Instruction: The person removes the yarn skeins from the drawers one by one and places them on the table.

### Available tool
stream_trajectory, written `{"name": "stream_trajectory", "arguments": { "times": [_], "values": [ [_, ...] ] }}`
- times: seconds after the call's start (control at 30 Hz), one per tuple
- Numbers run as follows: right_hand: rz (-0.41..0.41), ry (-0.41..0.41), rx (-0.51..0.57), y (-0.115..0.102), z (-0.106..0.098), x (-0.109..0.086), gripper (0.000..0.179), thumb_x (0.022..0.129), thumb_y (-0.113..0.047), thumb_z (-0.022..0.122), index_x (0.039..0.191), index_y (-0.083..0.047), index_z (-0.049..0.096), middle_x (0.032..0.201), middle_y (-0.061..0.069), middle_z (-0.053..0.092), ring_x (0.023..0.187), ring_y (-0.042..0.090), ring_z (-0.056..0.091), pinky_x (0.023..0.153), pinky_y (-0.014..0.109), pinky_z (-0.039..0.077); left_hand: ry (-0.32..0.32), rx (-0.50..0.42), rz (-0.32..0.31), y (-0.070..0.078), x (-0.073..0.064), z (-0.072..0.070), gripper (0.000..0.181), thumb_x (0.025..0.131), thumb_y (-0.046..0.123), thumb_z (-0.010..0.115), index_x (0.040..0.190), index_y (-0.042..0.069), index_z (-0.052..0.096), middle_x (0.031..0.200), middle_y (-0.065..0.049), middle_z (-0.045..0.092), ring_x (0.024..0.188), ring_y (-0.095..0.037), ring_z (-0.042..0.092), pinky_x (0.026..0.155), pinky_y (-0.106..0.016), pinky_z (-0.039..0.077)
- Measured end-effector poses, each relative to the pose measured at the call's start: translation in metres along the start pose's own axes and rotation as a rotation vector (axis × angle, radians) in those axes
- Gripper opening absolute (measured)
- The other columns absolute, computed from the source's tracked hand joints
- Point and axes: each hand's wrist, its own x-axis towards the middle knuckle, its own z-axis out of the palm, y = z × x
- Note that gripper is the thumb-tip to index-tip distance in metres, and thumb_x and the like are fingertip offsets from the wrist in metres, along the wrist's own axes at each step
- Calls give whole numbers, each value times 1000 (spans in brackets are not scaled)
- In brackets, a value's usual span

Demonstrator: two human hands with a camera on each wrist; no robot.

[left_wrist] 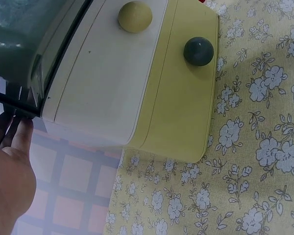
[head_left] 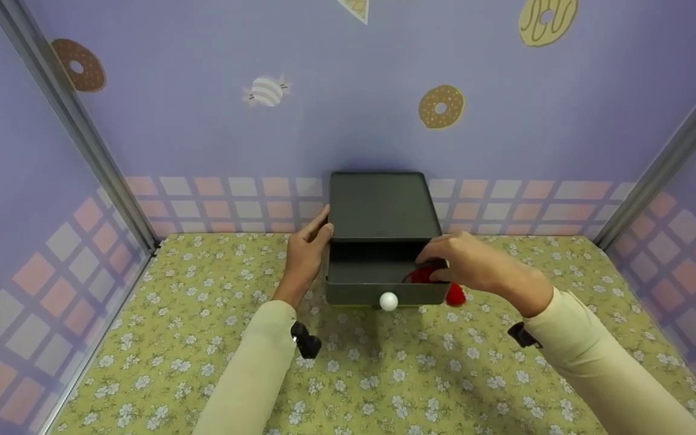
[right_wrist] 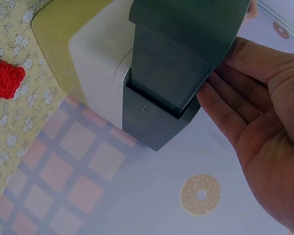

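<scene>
A small drawer chest stands by the back wall, with its dark green top drawer (head_left: 354, 292) pulled out. Its middle drawer (left_wrist: 108, 63) is white with a pale yellow knob, its bottom drawer (left_wrist: 179, 98) yellow with a dark knob. My left hand (head_left: 306, 254) rests against the left side of the chest, fingers pointing along it. Over the right end of the pulled-out drawer, my right hand (head_left: 475, 263) reaches in with bent fingers around a red bundle (head_left: 422, 275). Whether they pinch it is hidden. Another red bundle (right_wrist: 6, 79), like coiled yarn, lies on the cloth to the right.
A yellow flowered cloth (head_left: 203, 350) covers the table. Purple panels (head_left: 203, 133) with sweets and tile patterns enclose the back and both sides. The drawer's white knob (head_left: 388, 301) sticks out towards me.
</scene>
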Motion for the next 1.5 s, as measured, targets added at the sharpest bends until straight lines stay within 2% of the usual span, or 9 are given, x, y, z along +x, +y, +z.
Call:
{"name": "stream_trajectory", "arguments": {
  "times": [0.2, 0.4, 0.57, 0.83, 0.93, 1.07, 1.2, 1.43, 1.5],
  "values": [
    [-34, 20, -2, 2, 4, 3, 21, 89, 4, 84, 109, -1, 79, 108, 13, 76, 94, 28, 74, 75, 43, 60, -1, -6, 0, 1, -1, 0, 48, 113, 31, 57, 161, 28, 50, 147, -7, 61, 54, -18, 30, 67, -38, 39],
    [1, 5, -16, 1, 8, 6, 22, 90, 4, 83, 112, 1, 79, 110, 16, 76, 95, 30, 74, 77, 43, 61, -19, -14, 11, 1, -1, 0, 51, 113, 32, 57, 163, 22, 48, 165, 0, 44, 79, -20, 44, 86, -40, 41],
    [30, -23, -55, 0, 13, 10, 24, 90, 5, 82, 114, 0, 79, 109, 15, 75, 96, 30, 74, 79, 43, 61, -14, 5, 11, 1, -1, 0, 50, 113, 33, 57, 162, 25, 48, 164, 1, 45, 60, -21, 30, 76, -41, 40],
    [55, -27, -38, 6, 18, 12, 26, 91, 4, 81, 116, -2, 78, 112, 15, 74, 97, 31, 72, 79, 46, 59, -7, 1, 11, -1, 0, 2, 50, 112, 33, 59, 161, 25, 50, 159, 0, 52, 51, -15, 27, 65, -36, 39],
    [51, 3, 1, 9, 20, 11, 26, 92, 3, 81, 117, -1, 78, 113, 15, 74, 98, 31, 72, 79, 46, 60, -4, 0, 12, 0, 0, 2, 50, 112, 33, 59, 161, 25, 51, 137, -13, 65, 47, -15, 23, 59, -34, 37],
    [37, 71, 52, 12, 22, 9, 25, 93, 0, 82, 117, 0, 77, 112, 14, 74, 95, 30, 72, 78, 45, 59, -9, 2, 24, 1, 1, 2, 50, 113, 32, 58, 162, 24, 49, 132, -17, 65, 58, -12, 36, 68, -32, 40],
    [40, 147, 109, 15, 25, 8, 26, 93, -6, 84, 117, 0, 78, 110, 14, 76, 93, 27, 72, 77, 44, 59, -11, -1, 23, 0, 1, 2, 51, 113, 31, 57, 162, 22, 48, 124, -20, 67, 55, -16, 29, 69, -36, 40],
    [75, 280, 234, 16, 27, 3, 31, 91, -8, 87, 119, 0, 78, 111, 12, 76, 97, 29, 73, 83, 47, 60, -9, -16, 19, -2, 1, 1, 51, 113, 32, 57, 162, 23, 48, 129, -8, 67, 51, -14, 24, 74, -38, 41],
    [56, 322, 259, 16, 27, 2, 30, 90, -7, 88, 118, 0, 78, 110, 12, 77, 97, 29, 74, 83, 46, 61, -10, -18, 25, -3, 1, 0, 51, 113, 31, 57, 162, 23, 48, 106, -12, 66, 48, -13, 21, 71, -38, 40]
  ]
}}
